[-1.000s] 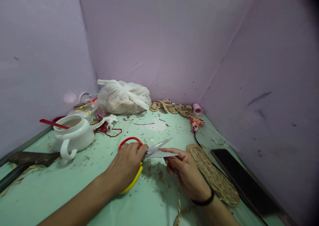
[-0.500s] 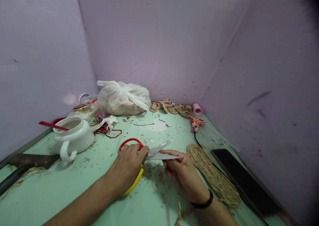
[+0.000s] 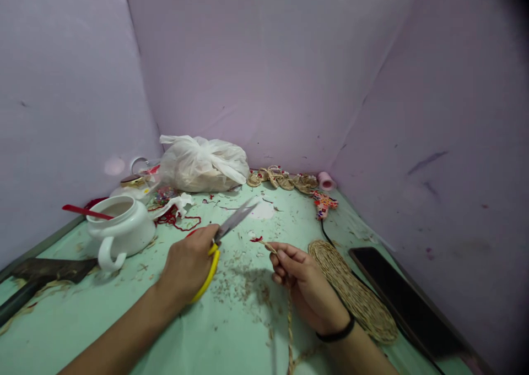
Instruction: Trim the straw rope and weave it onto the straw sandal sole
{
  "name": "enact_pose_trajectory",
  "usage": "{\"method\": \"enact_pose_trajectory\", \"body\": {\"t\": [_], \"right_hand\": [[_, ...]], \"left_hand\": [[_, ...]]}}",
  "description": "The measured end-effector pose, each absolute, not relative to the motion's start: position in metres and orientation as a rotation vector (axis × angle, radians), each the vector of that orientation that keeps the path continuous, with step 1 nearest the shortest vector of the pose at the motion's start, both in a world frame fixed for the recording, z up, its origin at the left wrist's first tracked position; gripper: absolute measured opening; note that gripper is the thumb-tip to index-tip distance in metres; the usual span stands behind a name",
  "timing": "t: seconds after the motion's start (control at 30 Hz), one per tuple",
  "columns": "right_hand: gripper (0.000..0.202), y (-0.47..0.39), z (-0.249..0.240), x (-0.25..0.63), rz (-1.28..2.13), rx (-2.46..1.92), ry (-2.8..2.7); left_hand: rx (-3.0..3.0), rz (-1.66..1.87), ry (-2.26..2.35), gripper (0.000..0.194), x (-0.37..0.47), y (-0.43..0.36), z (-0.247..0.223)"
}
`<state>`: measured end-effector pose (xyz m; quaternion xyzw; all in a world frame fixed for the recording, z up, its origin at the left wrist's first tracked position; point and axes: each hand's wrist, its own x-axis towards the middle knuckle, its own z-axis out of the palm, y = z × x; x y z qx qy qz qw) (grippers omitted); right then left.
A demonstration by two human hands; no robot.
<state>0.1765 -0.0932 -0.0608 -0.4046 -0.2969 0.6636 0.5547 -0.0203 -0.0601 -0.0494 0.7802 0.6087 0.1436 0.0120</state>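
One pair of scissors, just left of centre, sits in the left hand, its fingers curled round the handles; one rope, red-tied at its tip near centre and trailing to the bottom edge, is pinched between thumb and fingers of the right hand; one woven sole lies lower right.

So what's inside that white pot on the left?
A red stick slants into the white pot, one end sticking out past the rim. The near wall hides the bottom and anything lying there.
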Motion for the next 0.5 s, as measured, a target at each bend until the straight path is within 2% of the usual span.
{"method": "enact_pose_trajectory", "body": {"t": [0.1, 0.23, 0.43, 0.5], "right_hand": [[0.023, -0.092, -0.061, 0.178, 1.61, -0.926, -0.636], [0.02, -0.091, -0.063, 0.179, 1.667, -0.862, -0.564], [0.018, -0.09, -0.066, 0.177, 1.73, -0.833, -0.487], [0.019, -0.091, -0.066, 0.175, 1.75, -0.837, -0.472]], "left_hand": [[2.262, 0.277, 2.184, 0.028, -0.028, -0.05, -0.048], [2.135, 0.174, 2.196, 0.038, -0.04, -0.036, -0.051], [2.127, 0.232, 2.182, 0.045, -0.05, -0.032, -0.05], [2.185, 0.442, 2.193, 0.039, -0.046, -0.037, -0.046]]}}
